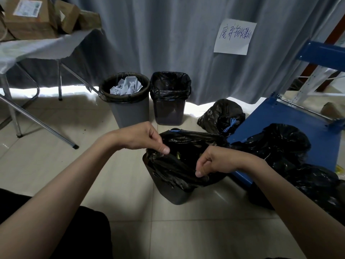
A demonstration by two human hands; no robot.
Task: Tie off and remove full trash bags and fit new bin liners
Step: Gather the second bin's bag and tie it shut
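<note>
Black bin liner (179,165), crinkled, pinched by left hand (141,136) and right hand (214,161).

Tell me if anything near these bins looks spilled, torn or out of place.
Nothing looks spilled or torn. The black liner on the near bin sits bunched and uneven, but both hands are gripping it. Small dark specks dot the floor tiles left of the grey bin.

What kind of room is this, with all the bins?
Probably a storeroom's waste corner: lined bins stand against a curtain, tied black bags lie by blue metal shelving, and cardboard parcels sit on a folding table.
</note>
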